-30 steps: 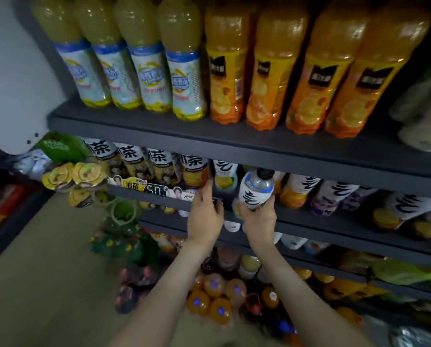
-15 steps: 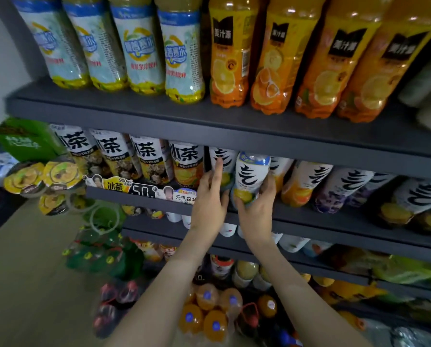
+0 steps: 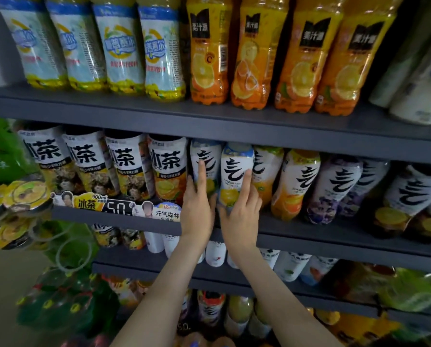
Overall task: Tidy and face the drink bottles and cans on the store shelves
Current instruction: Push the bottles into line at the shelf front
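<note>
The left hand (image 3: 196,211) is resting straight fingers against a white bottle (image 3: 205,156) at the front edge of the middle shelf (image 3: 309,237), while the right hand (image 3: 242,216) is gripping the lemon bottle (image 3: 235,169) just beside it, between thumb and fingers.

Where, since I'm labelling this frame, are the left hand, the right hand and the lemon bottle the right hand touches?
left hand (image 3: 196,209), head view, back of the hand.
right hand (image 3: 242,217), head view, back of the hand.
lemon bottle (image 3: 232,166), head view, white label.
</note>
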